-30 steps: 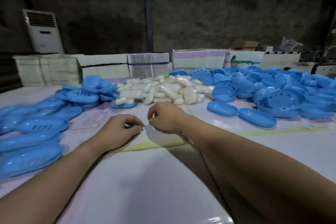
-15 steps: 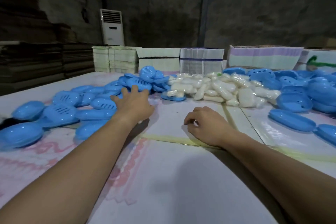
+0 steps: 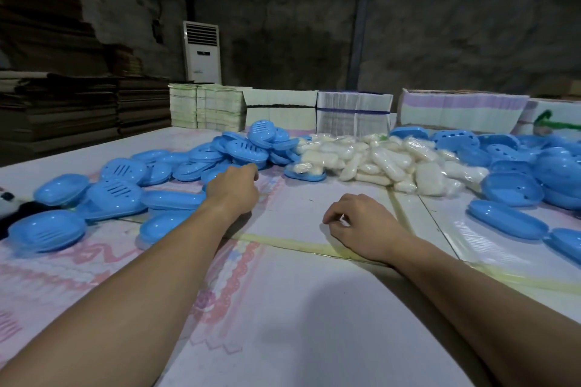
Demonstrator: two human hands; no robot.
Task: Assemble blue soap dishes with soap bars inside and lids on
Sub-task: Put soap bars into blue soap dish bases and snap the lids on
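Both forearms stretch out over the worktop (image 3: 283,339). The right hand (image 3: 361,226) rests knuckles-up near the middle, fingers loosely curled with nothing in them as far as I can see. The left hand (image 3: 234,188) reaches further, fingers curled at the edge of the pile of slotted blue lids (image 3: 201,163) on the left side; can't tell if it's actually gripping one. Wrapped soap bars (image 3: 377,157) are heaped toward the far edge, blue dishes (image 3: 515,166) along the right.
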